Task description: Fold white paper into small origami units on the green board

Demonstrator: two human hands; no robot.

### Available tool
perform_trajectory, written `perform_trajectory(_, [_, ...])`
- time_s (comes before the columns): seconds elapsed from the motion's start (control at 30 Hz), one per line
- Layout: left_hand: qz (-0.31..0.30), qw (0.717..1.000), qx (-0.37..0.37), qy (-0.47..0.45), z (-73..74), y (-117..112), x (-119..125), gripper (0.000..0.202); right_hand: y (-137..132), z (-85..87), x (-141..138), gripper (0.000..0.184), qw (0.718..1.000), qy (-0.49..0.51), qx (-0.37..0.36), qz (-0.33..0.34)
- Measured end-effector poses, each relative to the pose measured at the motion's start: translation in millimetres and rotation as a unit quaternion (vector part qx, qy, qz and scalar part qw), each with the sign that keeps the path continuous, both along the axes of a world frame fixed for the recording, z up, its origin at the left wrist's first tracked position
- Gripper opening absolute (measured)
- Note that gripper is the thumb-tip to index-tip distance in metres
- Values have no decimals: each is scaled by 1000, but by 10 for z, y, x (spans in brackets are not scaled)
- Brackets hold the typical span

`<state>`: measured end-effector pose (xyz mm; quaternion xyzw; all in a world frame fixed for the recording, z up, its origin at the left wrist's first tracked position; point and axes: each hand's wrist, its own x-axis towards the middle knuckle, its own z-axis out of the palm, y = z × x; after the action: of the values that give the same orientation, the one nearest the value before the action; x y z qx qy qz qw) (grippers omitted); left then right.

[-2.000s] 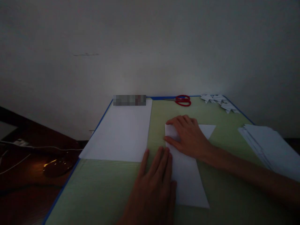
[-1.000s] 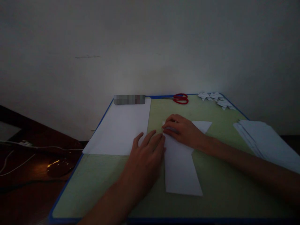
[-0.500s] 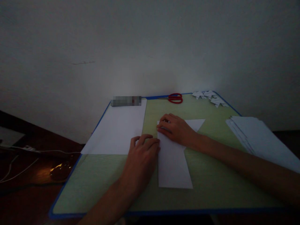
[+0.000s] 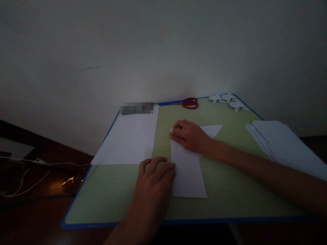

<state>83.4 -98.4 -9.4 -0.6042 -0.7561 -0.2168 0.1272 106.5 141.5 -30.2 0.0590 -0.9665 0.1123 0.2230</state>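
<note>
A folded white sheet of paper [image 4: 187, 173] lies on the green mat [image 4: 122, 194], with a triangular flap sticking out at its upper right. My right hand [image 4: 190, 136] lies flat on the sheet's top left corner, fingers stretched and pressed down. My left hand [image 4: 154, 180] rests at the sheet's left edge, lower down, with its fingers bent and the tips pressed on the fold line. Neither hand grips anything.
A large flat white sheet [image 4: 130, 137] lies on the left of the mat. Red scissors [image 4: 190, 102] and several small folded paper pieces [image 4: 228, 101] sit at the far edge. A stack of white sheets [image 4: 283, 144] lies at right. Cables [image 4: 25, 173] lie on the dark surface at left.
My left hand has slid down the sheet's left edge toward me, its fingers curling. My right hand stays on the top corner. The view has shifted slightly.
</note>
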Motion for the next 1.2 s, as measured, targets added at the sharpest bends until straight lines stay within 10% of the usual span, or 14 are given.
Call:
perform_trajectory(0.4, [61,994,80,-34,-206,-198,265,19,3,5,9,22,1000,5,-12,9])
perform_trajectory(1.2, [16,999,-11,29,-14,-596,575,27,8,36,-27,21,998,-25,-57,15])
